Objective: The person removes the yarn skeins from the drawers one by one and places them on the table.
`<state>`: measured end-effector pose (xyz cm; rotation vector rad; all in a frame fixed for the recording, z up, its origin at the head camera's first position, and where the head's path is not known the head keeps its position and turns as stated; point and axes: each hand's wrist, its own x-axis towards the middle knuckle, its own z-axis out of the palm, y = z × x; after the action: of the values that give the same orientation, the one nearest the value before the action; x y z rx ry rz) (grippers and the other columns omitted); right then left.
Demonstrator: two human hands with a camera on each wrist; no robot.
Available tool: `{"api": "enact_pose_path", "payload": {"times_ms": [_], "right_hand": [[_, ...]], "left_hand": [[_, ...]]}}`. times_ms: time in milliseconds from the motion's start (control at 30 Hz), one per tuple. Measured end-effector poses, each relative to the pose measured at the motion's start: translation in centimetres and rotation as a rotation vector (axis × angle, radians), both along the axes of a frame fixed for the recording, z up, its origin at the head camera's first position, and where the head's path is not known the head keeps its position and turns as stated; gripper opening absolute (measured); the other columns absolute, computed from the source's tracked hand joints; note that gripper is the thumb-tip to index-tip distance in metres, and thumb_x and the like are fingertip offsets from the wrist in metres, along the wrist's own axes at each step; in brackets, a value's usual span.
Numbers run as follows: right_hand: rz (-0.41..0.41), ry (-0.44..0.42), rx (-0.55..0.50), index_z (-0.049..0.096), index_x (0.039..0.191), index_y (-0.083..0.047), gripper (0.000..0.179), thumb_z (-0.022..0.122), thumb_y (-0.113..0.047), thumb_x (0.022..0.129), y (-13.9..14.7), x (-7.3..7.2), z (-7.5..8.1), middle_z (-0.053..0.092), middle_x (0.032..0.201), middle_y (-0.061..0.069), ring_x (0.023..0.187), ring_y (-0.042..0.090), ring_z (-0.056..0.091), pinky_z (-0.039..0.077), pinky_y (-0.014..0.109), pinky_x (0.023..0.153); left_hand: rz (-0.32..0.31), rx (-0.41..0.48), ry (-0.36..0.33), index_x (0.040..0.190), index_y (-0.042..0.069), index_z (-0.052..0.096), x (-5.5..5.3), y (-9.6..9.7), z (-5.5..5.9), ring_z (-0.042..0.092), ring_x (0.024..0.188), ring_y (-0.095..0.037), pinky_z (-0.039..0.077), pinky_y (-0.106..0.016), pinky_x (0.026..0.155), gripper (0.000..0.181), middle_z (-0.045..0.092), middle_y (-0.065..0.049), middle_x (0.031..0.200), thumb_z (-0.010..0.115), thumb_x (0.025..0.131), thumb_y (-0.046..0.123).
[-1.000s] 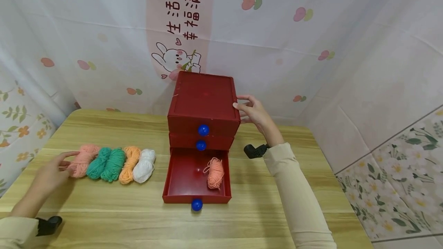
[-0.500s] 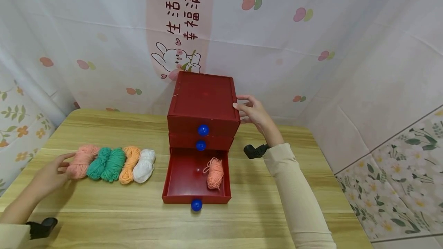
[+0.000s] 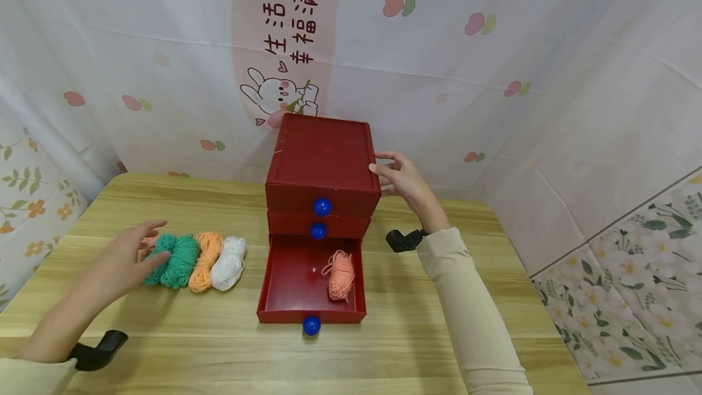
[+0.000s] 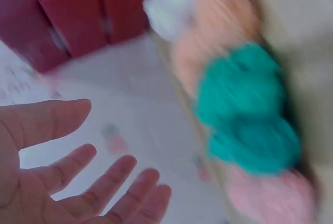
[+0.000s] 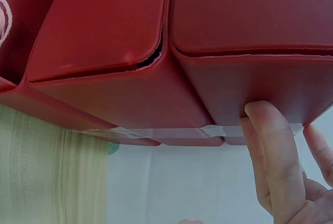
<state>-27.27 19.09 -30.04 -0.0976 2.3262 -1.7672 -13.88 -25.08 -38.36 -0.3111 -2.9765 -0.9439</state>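
My left hand (image 3: 117, 267) hovers with its fingers spread in front of a row of yarn skeins, holding nothing. Most of the pink skein (image 4: 270, 195) is hidden behind it in the head view. Beside that lie teal-green yarn (image 3: 183, 261), an orange skein (image 3: 207, 264) and a white skein (image 3: 228, 264). At the upper right side of a red drawer cabinet (image 3: 326, 151), my right hand (image 3: 408, 181) rests with extended fingers on the side wall and thumb at the top edge. The pulled-out bottom drawer (image 3: 293, 285) contains a salmon-pink skein (image 3: 341, 276).
Blue knobs (image 3: 322, 206) mark the cabinet's drawers; its upper two are closed. Behind the wooden table (image 3: 230, 346) hangs a printed white cloth (image 3: 439, 120). A tiled wall (image 3: 620, 261) borders the right side. Black wrist devices (image 3: 406, 241) sit at both wrists.
My left hand has moved right and up, from the pink skein's left end to over the pink and green yarn. It carries nothing. My right hand and the drawers stay put.
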Motion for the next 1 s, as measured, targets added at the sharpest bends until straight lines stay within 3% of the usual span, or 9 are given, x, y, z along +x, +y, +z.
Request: {"api": "enact_pose_path", "payload": {"times_ms": [167, 367, 500, 700, 800, 1000], "right_hand": [[-0.001, -0.002, -0.005, 0.04, 0.136, -0.012, 0.049, 0.058, -0.022, 0.092, 0.0, 0.0, 0.0, 0.049, 0.113, 0.012, 0.082, 0.022, 0.062, 0.054, 0.027, 0.06], [-0.001, -0.003, -0.001, 0.04, 0.137, -0.012, 0.049, 0.058, -0.022, 0.092, 0.0, 0.0, 0.1, 0.049, 0.114, 0.012, 0.077, 0.017, 0.063, 0.054, 0.026, 0.06], [-0.001, -0.003, 0.002, 0.04, 0.137, -0.012, 0.049, 0.057, -0.023, 0.092, 0.0, 0.0, 0.0, 0.049, 0.114, 0.012, 0.079, 0.019, 0.063, 0.054, 0.026, 0.06], [-0.002, -0.003, 0.0, 0.039, 0.137, -0.012, 0.05, 0.058, -0.023, 0.092, 0.1, 0.0, 0.0, 0.049, 0.114, 0.012, 0.08, 0.02, 0.063, 0.054, 0.026, 0.06], [-0.004, -0.002, -0.004, 0.04, 0.137, -0.012, 0.05, 0.058, -0.023, 0.092, 0.1, 0.0, 0.0, 0.049, 0.114, 0.012, 0.081, 0.02, 0.062, 0.055, 0.027, 0.06], [-0.006, -0.001, 0.007, 0.04, 0.136, -0.013, 0.049, 0.058, -0.023, 0.092, 0.1, -0.1, -0.1, 0.049, 0.115, 0.013, 0.085, 0.023, 0.061, 0.055, 0.028, 0.062]], "left_hand": [[-0.052, 0.057, 0.065, 0.129, -0.005, 0.044, 0.8, 5.0, 1.3, 0.059, 0.089, -0.039, 0.052, -0.048, 0.069, 0.047, 0.057, -0.028, 0.109, 0.062, 0.088, 0.007], [-0.158, 0.094, 0.062, 0.123, 0.005, 0.053, 1.1, 11.1, 1.4, 0.06, 0.083, -0.021, 0.053, -0.034, 0.066, 0.039, 0.062, -0.01, 0.098, 0.063, 0.086, 0.009], [-0.206, 0.12, 0.026, 0.123, 0.01, 0.054, 1.0, 14.5, 0.7, 0.06, 0.086, -0.023, 0.052, -0.032, 0.068, 0.037, 0.061, -0.008, 0.098, 0.063, 0.087, 0.011], [-0.25, 0.132, -0.007, 0.121, 0.015, 0.055, 0.8, 18.8, -0.8, 0.06, 0.095, -0.03, 0.051, -0.045, 0.077, 0.036, 0.062, -0.01, 0.102, 0.065, 0.086, 0.013], [-0.274, 0.149, -0.037, 0.122, 0.015, 0.054, 0.6, 20.6, -1.5, 0.061, 0.09, -0.029, 0.052, -0.044, 0.072, 0.038, 0.06, -0.013, 0.103, 0.066, 0.086, 0.013], [-0.272, 0.172, -0.134, 0.127, 0.014, 0.053, -0.1, 23.3, -2.8, 0.059, 0.089, -0.029, 0.052, -0.049, 0.078, 0.044, 0.054, -0.018, 0.113, 0.066, 0.085, 0.015]]}}
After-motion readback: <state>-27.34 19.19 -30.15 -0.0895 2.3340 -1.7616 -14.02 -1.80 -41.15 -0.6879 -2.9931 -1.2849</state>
